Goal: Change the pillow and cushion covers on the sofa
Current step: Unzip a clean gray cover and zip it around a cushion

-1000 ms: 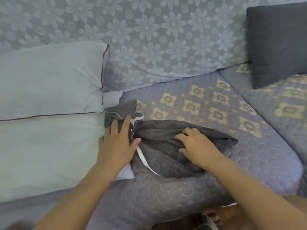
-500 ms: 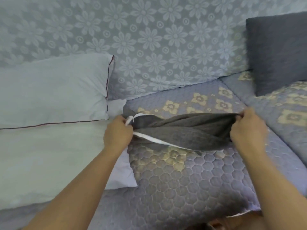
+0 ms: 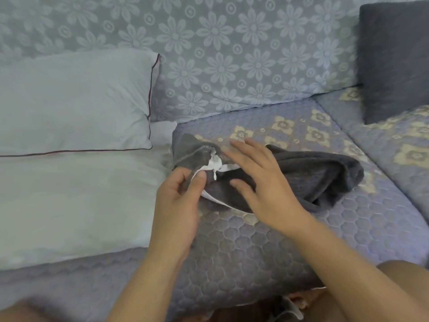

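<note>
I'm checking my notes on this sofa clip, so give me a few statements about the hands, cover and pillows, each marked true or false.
1. The left hand pinches the grey cover near its white zip. True.
2. The right hand grips the cover's far end. False: its fingers are spread open over the cover.
3. A dark cushion stands at the right. True.
4. The cover lies on the white pillows. False: it lies on the quilted seat beside them.

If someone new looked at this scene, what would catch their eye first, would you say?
Two bare hands at the centre: the left hand pinches the white-edged corner of a crumpled dark grey cover on the quilted sofa seat, the right hand open over it. White pillows fill the left.
</note>
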Tool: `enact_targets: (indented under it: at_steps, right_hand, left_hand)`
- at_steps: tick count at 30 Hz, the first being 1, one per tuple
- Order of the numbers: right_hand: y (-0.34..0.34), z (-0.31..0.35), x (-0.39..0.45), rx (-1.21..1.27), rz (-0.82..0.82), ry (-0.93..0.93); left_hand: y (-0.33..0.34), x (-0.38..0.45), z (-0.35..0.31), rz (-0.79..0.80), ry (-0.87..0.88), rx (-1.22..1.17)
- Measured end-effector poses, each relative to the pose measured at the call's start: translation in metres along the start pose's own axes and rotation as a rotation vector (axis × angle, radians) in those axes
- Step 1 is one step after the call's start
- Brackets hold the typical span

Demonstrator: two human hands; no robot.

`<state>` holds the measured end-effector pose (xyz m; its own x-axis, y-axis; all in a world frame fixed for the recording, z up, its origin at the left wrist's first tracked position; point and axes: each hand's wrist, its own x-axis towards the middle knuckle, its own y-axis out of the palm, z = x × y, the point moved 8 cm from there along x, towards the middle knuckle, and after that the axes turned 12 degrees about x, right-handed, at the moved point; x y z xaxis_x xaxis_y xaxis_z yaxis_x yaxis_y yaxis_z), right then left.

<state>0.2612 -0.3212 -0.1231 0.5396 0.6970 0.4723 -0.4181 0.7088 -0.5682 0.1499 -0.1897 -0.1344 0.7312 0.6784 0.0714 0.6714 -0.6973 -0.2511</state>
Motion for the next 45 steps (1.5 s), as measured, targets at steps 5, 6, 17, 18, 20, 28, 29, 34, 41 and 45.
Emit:
enact_targets:
  at_steps: [5,6,17,18,20,28,29,34,41,45]
  right_hand:
    - [-0.018,-0.005,0.025,0.266,0.002,0.202]
    - [-0.023,-0.006,0.029,0.287,-0.011,0.218]
    - [-0.004,-0.016,0.067,0.073,-0.105,0.163]
    - [-0.013,-0.010,0.062,0.174,-0.136,0.177]
    - [-0.020,0.006,0.044,0.447,-0.097,0.205]
    - [-0.005,0.010,0.026,0.537,0.071,0.343]
    - [-0.004,0.013,0.025,0.576,0.120,0.346]
    - [-0.010,0.036,0.020,0.336,0.043,0.177]
    - [-0.055,0.090,0.076,0.176,-0.268,0.033]
    - [-0.130,0.142,0.143,0.142,-0.481,-0.083]
  left_hand:
    - [-0.009,0.000,0.012,0.058,-0.176,-0.097]
    - [-0.003,-0.002,0.018,0.160,-0.246,-0.053]
    - [0.038,-0.026,0.010,0.533,-0.493,-0.789]
    - [0.035,-0.023,0.012,0.468,-0.494,-0.841]
    - [0.028,-0.019,0.015,0.383,-0.478,-0.896]
    - [0.023,-0.017,0.009,0.311,-0.292,-0.630]
    - [0.021,-0.018,0.004,0.317,-0.263,-0.601]
    - [-0.001,-0.019,-0.007,0.165,-0.116,-0.159]
    - [-0.034,0.033,-0.046,-0.126,0.097,0.622]
    - [-0.026,0.080,-0.129,0.228,-0.049,-0.019]
